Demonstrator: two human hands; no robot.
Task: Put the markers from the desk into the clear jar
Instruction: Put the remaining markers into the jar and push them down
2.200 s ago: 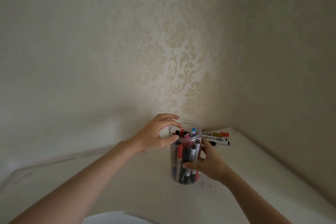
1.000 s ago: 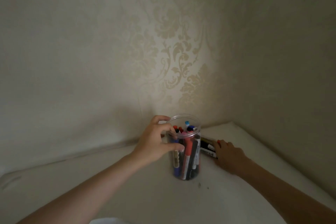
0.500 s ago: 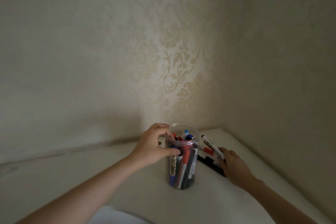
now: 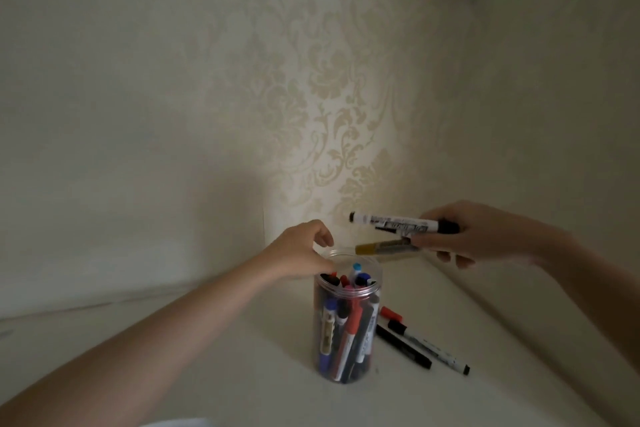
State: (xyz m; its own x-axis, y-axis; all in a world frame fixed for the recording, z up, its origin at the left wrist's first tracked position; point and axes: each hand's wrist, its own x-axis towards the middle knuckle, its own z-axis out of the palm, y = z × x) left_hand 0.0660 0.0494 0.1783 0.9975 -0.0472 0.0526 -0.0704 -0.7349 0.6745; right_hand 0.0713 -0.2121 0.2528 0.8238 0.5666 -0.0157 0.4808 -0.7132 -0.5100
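Observation:
A clear jar (image 4: pixel 346 333) stands upright on the pale desk (image 4: pixel 214 367), packed with several markers in red, blue and black. My left hand (image 4: pixel 298 255) rests on the jar's rim at its far left side, fingers curled over the edge. My right hand (image 4: pixel 474 236) is raised above and to the right of the jar, closed on a bunch of markers (image 4: pixel 391 229): two white ones with black caps and a yellow one (image 4: pixel 381 248), lying roughly level and pointing left. On the desk right of the jar lie two black markers (image 4: pixel 422 347) and a red one (image 4: pixel 390 314).
The desk sits in a corner: patterned wallpaper wall (image 4: pixel 329 97) behind, plain wall (image 4: pixel 554 114) at the right. A white object (image 4: pixel 173 423) shows at the bottom edge.
My right hand has lifted off the desk with a bunch of markers and now holds them above the jar's right side. My left hand stays on the jar's rim.

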